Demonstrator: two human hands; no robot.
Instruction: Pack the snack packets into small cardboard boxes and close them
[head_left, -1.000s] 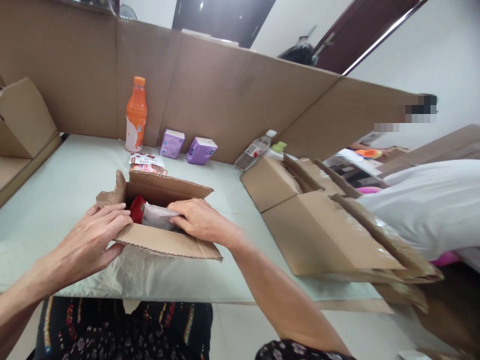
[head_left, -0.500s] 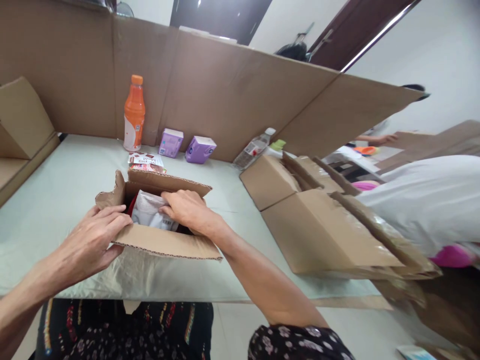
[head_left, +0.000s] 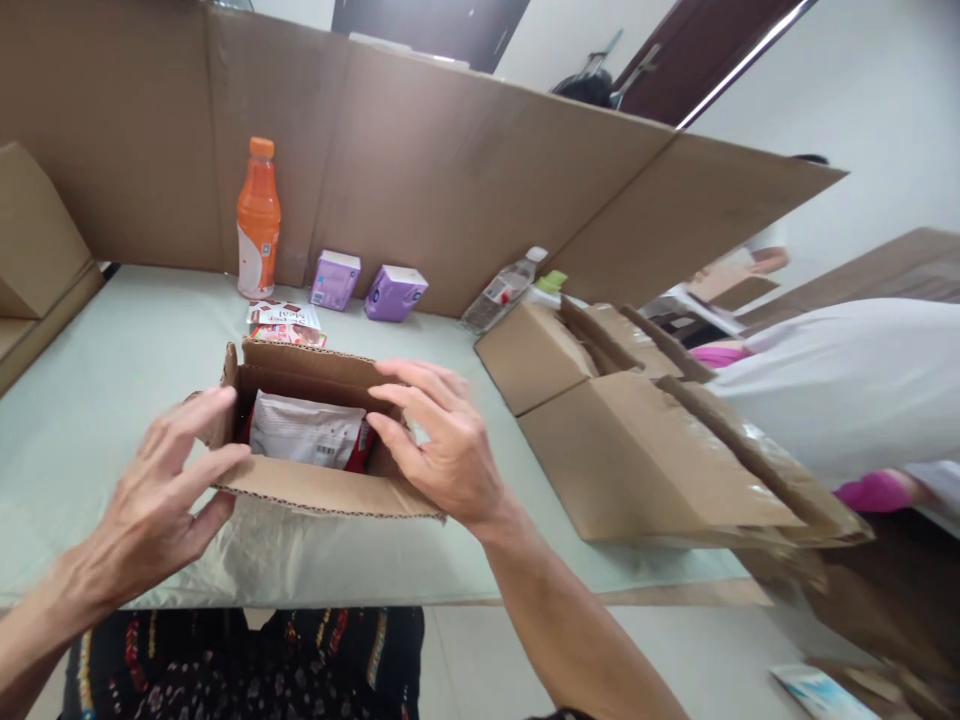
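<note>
The white packet (head_left: 306, 430) is no longer being gripped by the right hand (head_left: 442, 440); it is being left lying inside the small cardboard box (head_left: 322, 487), with red packaging (head_left: 363, 448) being partly hidden by it. Fingers apart, the right hand is being held over the box's right end, and the left hand (head_left: 161, 485) is being held, likewise spread, at the left end. Both are apparently being left free, though whether cardboard is being touched cannot be told.

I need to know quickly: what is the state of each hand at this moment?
Left hand: open, at the left end of the cardboard box.
Right hand: open, at its right end, no visible grasp.
</note>
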